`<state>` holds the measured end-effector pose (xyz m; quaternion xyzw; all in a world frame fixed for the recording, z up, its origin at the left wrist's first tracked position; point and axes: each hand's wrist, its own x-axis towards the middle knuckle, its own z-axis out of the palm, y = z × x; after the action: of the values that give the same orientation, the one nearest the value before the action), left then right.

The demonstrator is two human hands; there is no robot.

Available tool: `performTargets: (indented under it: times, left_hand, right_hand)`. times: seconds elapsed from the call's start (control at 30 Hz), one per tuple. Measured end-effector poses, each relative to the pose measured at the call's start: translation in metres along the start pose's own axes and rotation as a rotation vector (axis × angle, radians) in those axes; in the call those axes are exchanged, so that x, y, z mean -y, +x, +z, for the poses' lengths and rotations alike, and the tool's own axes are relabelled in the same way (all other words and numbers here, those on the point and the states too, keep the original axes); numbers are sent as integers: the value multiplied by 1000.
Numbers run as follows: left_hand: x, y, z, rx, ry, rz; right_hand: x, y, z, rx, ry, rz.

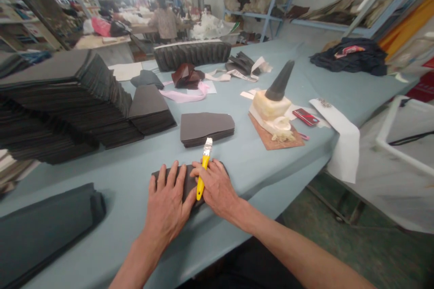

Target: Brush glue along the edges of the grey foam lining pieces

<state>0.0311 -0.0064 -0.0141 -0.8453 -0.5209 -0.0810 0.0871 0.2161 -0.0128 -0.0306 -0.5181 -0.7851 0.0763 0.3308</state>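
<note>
Left hand (167, 203): spread flat on the dark panel (190, 181). Right hand (219, 186): pinching the yellow brush (204, 169).

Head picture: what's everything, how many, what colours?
Brush: one, yellow, in right hand
Panel: count unclear, dark, under hands
Small stack: one, grey, ahead
Bigger stacks: several, dark, left
Folded cloth: one, dark, near left
Cone: one, black, on block
Block: one, cream, on board
Board: one, brown, right
Flat item: one, red, beside board
Ribbon: one, pink, behind small stack
Hanging strip: one, white, right
Cloth heap: one, navy, right
Table: one, blue-green, centre
Background clutter: uncountable, mixed, blurred
Left hand: one, bare, on panel
Right hand: one, bare, holding brush
</note>
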Motion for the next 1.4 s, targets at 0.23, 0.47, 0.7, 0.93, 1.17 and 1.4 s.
performTargets:
  times: [0.23,0.47,0.7,0.93,1.17,1.4]
  left_hand:
    - [8,-2,10,-45,32,93]
    - [15,-4,21,-134,46,206]
    - [14,-1,11,-76,40,235]
    - [12,0,6,-11,-8,211]
    - [-8,7,-6,58,-52,39]
    - [-23,11,-10,29,-8,-16]
  right_hand:
    - [0,1,0,-9,-43,-47]
    - [-4,3,2,-22,9,-108]
    - [-4,3,0,-14,32,-84]
    - [-6,1,-6,-4,110,-85]
    - [-1,6,-15,-27,250,1]
    - [1,6,-16,1,231,27]
